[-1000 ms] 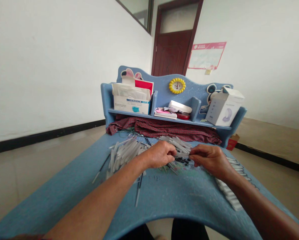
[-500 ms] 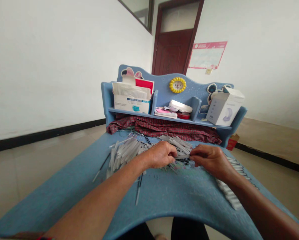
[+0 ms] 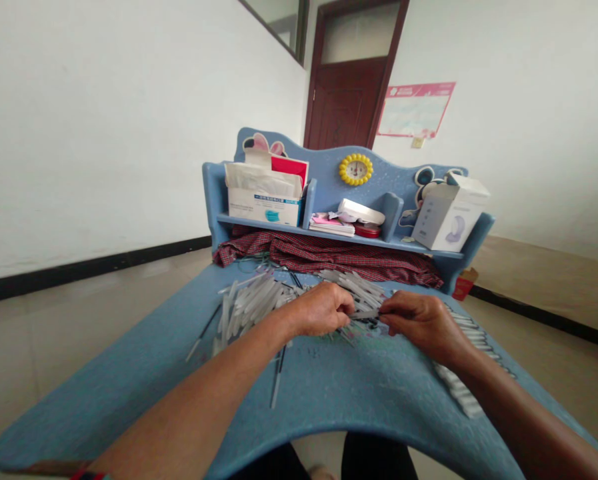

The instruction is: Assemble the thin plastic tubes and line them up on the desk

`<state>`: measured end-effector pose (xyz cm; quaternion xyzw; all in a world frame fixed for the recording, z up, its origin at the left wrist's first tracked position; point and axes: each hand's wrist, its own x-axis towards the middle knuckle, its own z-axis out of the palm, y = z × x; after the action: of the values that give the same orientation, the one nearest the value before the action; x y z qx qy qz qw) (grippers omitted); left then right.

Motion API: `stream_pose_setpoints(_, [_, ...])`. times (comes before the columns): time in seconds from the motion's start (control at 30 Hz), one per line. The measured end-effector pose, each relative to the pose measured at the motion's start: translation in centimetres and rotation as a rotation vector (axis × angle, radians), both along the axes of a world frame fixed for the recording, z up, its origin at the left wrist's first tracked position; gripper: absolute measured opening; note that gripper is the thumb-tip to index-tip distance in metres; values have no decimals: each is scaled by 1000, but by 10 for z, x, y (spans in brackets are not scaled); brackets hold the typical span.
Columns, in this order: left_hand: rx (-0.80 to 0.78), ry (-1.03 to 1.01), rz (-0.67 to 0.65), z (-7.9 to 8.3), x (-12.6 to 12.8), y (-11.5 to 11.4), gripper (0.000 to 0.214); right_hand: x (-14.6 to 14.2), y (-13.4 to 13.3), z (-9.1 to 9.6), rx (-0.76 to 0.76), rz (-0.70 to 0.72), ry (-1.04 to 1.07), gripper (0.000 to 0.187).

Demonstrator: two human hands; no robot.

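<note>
My left hand (image 3: pixel 323 309) and my right hand (image 3: pixel 415 319) meet over the middle of a blue desk (image 3: pixel 129 393). Both are closed in a pinch on one thin grey pen barrel (image 3: pixel 365 313) held level between them. Under the hands lie small dark pieces (image 3: pixel 369 323). A loose heap of grey barrels (image 3: pixel 246 305) spreads to the left of my left hand. More barrels (image 3: pixel 359 287) lie just behind the hands. A row of finished pens (image 3: pixel 461 390) runs along the desk's right side beneath my right forearm.
A red checked cloth (image 3: pixel 329 257) lies at the back under the desk's shelf. The shelf holds a mask box (image 3: pixel 263 203), a white carton (image 3: pixel 449 213), papers and a small yellow clock (image 3: pixel 355 170). Two thin refills (image 3: pixel 277 377) lie near the front. A brown door (image 3: pixel 346 100) stands behind.
The hands stay together on the barrel with only slight finger movement. The view has shifted a little.
</note>
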<state>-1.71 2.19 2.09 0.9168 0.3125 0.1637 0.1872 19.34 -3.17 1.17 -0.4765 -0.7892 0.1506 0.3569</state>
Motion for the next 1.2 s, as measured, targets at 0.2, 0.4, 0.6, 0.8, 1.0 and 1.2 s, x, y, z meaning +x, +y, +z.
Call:
stream_pose_setpoints(0.2, [-5, 27, -21, 1, 0, 0, 14, -1, 0, -1, 21, 7, -35, 10])
stream_pose_setpoints(0.4, [-19, 46, -34, 2, 1, -1, 14, 0, -2, -1, -8, 36, -46, 10])
stream_pose_setpoints(0.6, [-76, 59, -66, 3, 1, -2, 16, -2, -4, -2, -111, 66, 48, 10])
stream_pose_setpoints(0.8, [-194, -3, -132, 4, -2, 0, 14, -2, -7, -1, -255, 28, 191, 11])
stream_pose_setpoints(1.0, [-206, 3, -130, 4, -3, 3, 15, 0, -9, 3, -228, 16, 26, 14])
stream_pose_setpoints(1.2, [-164, 25, -111, 6, -2, -2, 13, 1, -9, 4, -200, 82, -149, 21])
